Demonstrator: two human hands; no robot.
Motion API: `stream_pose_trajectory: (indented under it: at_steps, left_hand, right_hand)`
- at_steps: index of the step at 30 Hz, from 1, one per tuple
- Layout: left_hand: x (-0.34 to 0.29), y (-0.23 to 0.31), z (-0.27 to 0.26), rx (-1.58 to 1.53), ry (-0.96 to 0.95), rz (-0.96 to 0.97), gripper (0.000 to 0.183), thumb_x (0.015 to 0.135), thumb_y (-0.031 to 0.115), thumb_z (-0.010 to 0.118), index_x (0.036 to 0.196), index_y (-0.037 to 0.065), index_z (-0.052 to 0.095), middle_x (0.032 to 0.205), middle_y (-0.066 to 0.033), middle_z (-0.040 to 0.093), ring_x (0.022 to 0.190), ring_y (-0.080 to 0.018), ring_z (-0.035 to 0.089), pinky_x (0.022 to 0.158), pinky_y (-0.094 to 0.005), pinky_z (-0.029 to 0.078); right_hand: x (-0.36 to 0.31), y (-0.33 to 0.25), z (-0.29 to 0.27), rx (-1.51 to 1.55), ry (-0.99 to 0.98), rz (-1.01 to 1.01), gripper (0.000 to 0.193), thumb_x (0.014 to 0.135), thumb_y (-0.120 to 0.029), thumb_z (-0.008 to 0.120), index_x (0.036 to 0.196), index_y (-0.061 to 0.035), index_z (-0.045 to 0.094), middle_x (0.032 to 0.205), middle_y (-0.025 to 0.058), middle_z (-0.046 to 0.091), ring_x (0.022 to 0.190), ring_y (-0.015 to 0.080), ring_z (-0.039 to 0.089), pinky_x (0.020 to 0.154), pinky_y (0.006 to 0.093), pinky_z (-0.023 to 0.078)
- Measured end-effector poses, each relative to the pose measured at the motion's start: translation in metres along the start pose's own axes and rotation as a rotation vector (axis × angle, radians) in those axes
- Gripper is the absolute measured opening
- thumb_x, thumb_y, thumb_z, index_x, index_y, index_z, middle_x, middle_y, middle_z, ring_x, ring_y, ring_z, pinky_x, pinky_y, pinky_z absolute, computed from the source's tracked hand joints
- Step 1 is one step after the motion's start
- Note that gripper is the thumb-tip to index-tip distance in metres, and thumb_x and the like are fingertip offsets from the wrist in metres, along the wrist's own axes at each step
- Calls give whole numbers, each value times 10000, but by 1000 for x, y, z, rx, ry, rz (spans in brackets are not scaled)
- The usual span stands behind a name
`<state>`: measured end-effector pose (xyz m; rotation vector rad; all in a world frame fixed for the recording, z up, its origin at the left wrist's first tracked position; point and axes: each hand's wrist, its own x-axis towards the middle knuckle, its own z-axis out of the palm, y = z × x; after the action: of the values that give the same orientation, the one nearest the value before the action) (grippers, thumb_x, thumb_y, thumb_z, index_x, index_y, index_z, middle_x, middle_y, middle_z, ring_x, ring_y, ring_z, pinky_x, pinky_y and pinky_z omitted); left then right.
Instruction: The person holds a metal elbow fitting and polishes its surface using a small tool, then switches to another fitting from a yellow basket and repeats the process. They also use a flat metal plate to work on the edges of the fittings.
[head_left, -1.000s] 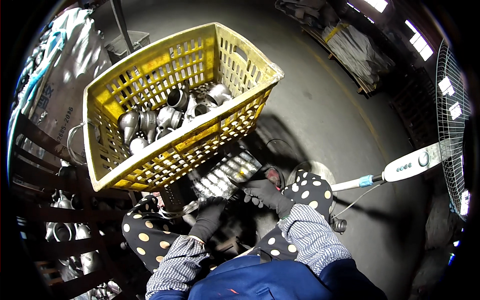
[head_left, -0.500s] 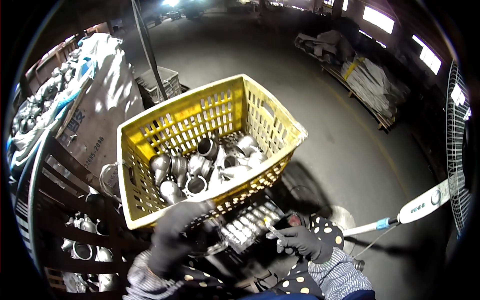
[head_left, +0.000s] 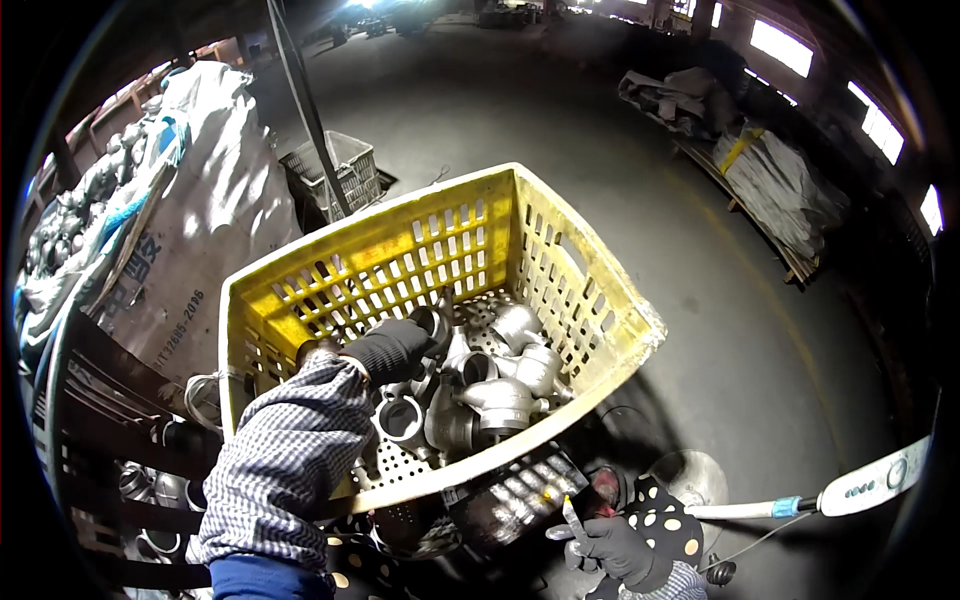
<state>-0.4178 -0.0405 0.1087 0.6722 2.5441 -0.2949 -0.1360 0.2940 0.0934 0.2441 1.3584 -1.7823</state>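
Note:
My left hand [head_left: 392,350], in a dark glove, is down inside the yellow plastic basket [head_left: 640,335]. Its fingers curl at the rim of a grey metal pipe fitting [head_left: 436,326]; the fingertips are partly hidden. Several more fittings [head_left: 500,402] lie around it, some with round open mouths. Outside the basket, at its near right, my gloved right hand [head_left: 622,550] pinches a thin pale stick with a yellow tip [head_left: 571,515], pointing up. Beside that stick, under the basket's near edge, is a dark block with rows of shiny ridges [head_left: 520,497].
A large white sack [head_left: 215,190] and a slatted crate of fittings stand at the left. Behind the basket are a slanting pole [head_left: 300,100] and a pale crate [head_left: 350,170]. At the right, a fan's white stand [head_left: 870,482] reaches in. Covered pallets [head_left: 770,190] line the far right.
My left hand has moved from the basket's near edge into it, among the fittings. The right hand, still holding the stick, is slightly lower. The view has shifted, and the basket looks closer.

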Motion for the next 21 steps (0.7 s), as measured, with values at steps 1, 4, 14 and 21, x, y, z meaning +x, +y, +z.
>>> stream_pose_trajectory:
  at_steps: [1,4,14,21]
  left_hand:
    - [9,-12,19,-13,96,-1,394,736,314,695,1101,182,633,1034,-131,645,977,-314,613,808,-421,509]
    - [22,-42,39,-51,322,-61,319,778,307,623,1067,170,634,973,-123,652,973,-322,610,803,-424,503]
    - [83,-20,63,-547,291,-315,360,696,382,683,966,143,682,947,-169,664,895,-347,636,762,-418,506]
    - [94,-31,98,-1486,468,-260,184,783,75,656,951,3,670,842,-67,686,744,-132,609,698,-276,496]
  right_hand:
    - [-1,-1,2,20,13,-15,364,914,-198,590,1220,0,575,747,-12,590,606,29,464,540,172,356]
    - [5,15,-7,146,57,-4,261,862,-50,592,1108,32,617,718,34,606,555,105,540,485,220,416]
    - [7,5,0,212,53,54,336,926,-125,545,1221,36,537,703,24,603,466,64,504,401,183,390]
    - [1,-6,5,152,59,39,329,937,-141,531,1223,23,537,694,13,592,451,53,495,387,169,377]
